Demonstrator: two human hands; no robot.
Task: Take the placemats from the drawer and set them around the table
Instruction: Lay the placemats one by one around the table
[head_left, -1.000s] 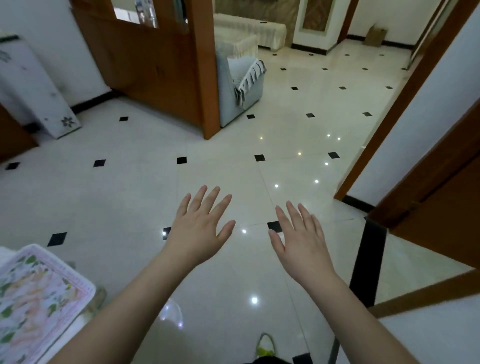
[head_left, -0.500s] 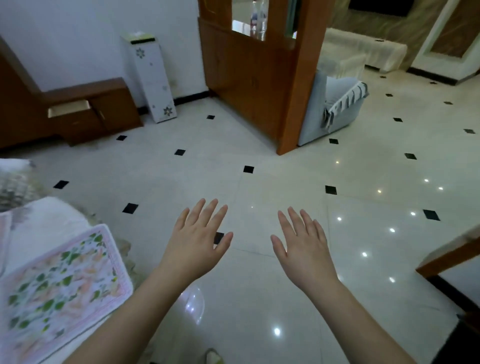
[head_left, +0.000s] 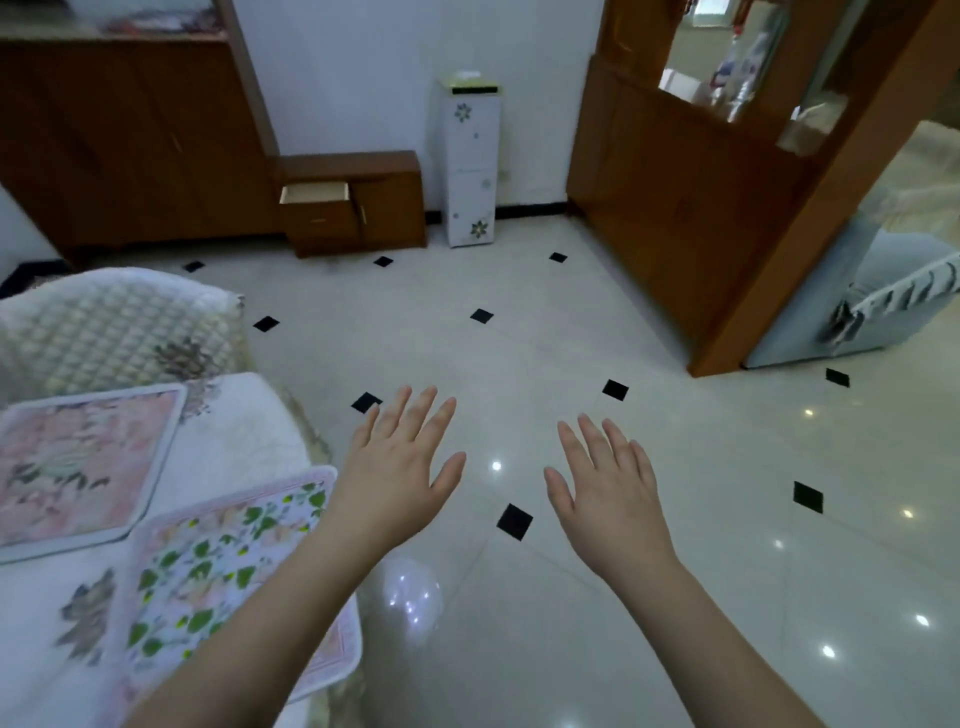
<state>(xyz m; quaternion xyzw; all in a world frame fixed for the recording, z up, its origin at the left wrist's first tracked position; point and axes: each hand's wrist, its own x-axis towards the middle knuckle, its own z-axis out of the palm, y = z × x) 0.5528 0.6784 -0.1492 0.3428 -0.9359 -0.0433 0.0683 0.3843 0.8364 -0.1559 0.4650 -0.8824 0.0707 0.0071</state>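
My left hand (head_left: 402, 467) and my right hand (head_left: 605, 491) hover palm-down over the floor, fingers straight and spread, holding nothing. At lower left a table with a white cloth (head_left: 244, 441) carries two placemats: a green-leaf floral placemat (head_left: 208, 566) under my left forearm and a pink floral placemat (head_left: 78, 467) further left. Across the room a low wooden cabinet (head_left: 384, 202) has its top drawer (head_left: 314, 193) pulled open; what is inside cannot be seen.
A padded chair back (head_left: 114, 327) stands behind the table. A tall wooden cupboard (head_left: 130, 145) fills the far left wall, a white floral-printed stand (head_left: 470, 166) is beside the cabinet. A wooden partition (head_left: 727, 208) and a grey sofa (head_left: 883, 301) are at right. Glossy tiled floor (head_left: 519, 338) lies between.
The view has swung left: the table with both placemats and the cabinet with the open drawer have come into view. Both hands keep the same spread, empty pose.
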